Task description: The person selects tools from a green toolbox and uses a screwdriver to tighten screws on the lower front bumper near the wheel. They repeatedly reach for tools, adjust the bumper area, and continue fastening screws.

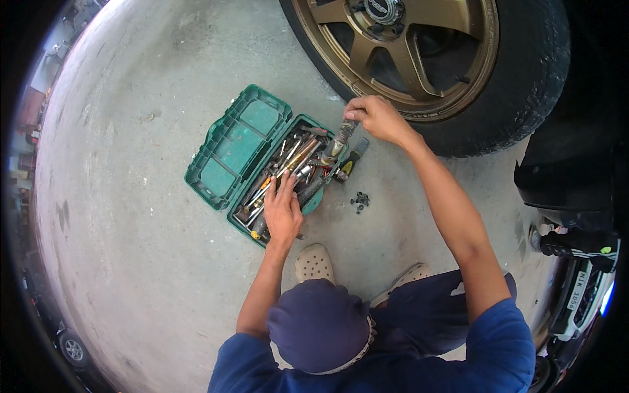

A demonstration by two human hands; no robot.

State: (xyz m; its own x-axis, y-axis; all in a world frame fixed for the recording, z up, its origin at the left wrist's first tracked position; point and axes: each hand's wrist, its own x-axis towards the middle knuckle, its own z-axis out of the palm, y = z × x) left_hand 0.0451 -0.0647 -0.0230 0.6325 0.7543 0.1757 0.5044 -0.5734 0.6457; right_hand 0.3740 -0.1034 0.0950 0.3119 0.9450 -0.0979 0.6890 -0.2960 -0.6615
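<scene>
Stained grey concrete floor (pixel 144 262) under flat daylight

Single head view, fisheye, looks steeply down from above crouching person; cap top and shoulders fill lower edge. Concrete floor (pixel 131 262) spreads centre, green toolbox (pixel 236 147) mid-frame at arm's reach, car wheel (pixel 426 59) at upper rim (edges curve, corners black).

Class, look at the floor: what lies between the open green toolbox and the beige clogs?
In the head view, a small cluster of dark bolts on bare concrete floor.
</scene>
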